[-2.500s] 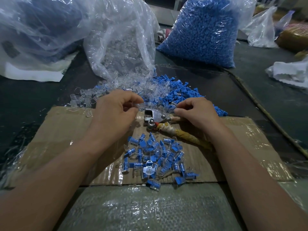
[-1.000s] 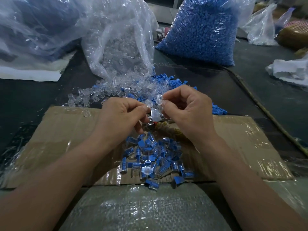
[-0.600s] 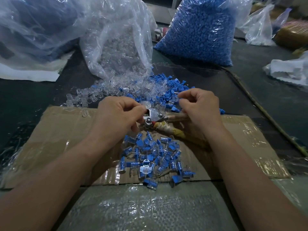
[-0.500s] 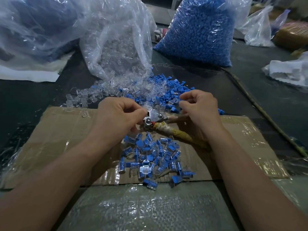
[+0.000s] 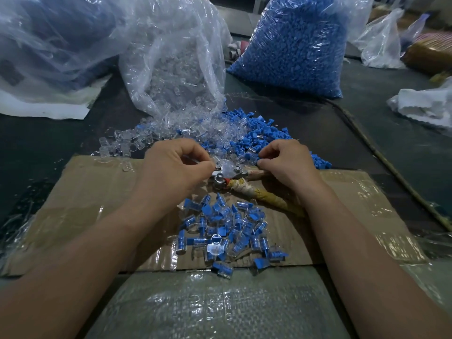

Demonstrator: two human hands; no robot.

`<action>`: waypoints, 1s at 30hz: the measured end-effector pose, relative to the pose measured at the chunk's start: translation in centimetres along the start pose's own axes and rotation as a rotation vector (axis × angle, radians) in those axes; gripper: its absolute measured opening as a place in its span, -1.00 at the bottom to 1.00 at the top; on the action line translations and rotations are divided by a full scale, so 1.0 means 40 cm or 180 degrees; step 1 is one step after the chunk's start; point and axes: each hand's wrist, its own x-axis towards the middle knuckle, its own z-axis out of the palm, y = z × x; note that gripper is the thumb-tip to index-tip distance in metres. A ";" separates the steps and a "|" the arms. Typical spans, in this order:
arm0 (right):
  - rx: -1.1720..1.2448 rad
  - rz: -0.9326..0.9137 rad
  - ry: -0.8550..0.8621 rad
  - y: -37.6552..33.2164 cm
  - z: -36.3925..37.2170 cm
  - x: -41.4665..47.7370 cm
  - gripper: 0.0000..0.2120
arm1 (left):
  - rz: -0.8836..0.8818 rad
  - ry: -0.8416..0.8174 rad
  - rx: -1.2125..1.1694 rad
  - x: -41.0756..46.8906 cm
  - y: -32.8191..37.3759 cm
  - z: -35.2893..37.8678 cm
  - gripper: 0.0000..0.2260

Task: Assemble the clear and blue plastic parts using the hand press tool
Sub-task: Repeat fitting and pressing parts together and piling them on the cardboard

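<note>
left hand [image 5: 176, 167]: fingers curled. Thumb and forefinger are pinched at the left edge of the press head, apparently on a small clear plastic part [image 5: 226, 165]. Contact is partly hidden.
right hand [image 5: 287, 162]: fingers curled in. Thumb and forefinger tips nip what looks like a small blue plastic part [image 5: 257, 162] at the edge of the loose heap. The palm is over the upper handle, not gripping it.
tool: small metal hand press tool [image 5: 221, 178] with tan tape-wrapped handles lies on the flat brown cardboard sheet [image 5: 85, 204], between the hands, head to the left.
loose stock: heap of clear parts [image 5: 195, 130] and heap of blue parts [image 5: 259, 133], touching and partly mixed, just beyond the tool.
done pile: clear-and-blue assembled pieces [image 5: 225, 226] on the cardboard, nearer the person.
bags: crinkled clear bag of clear parts [image 5: 176, 64] and full bag of blue parts [image 5: 293, 45] at the back.
step (guess): loading the next pair into the head.
handling, parts: tiny, light and stiff. The clear ones are probably slick, so fingertip pinch on the sides and keep the mating end free.
handling, tool: rigid and heavier. The tape gives grip, so squeeze the handles well back from the pivot.
risk: the part could pop out of the head or seat crooked.
</note>
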 end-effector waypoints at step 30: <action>0.1560 -0.1391 0.0519 -0.124 0.010 -0.131 -0.72 | 0.0115 0.0156 -0.0289 0.001 0.001 0.003 -0.84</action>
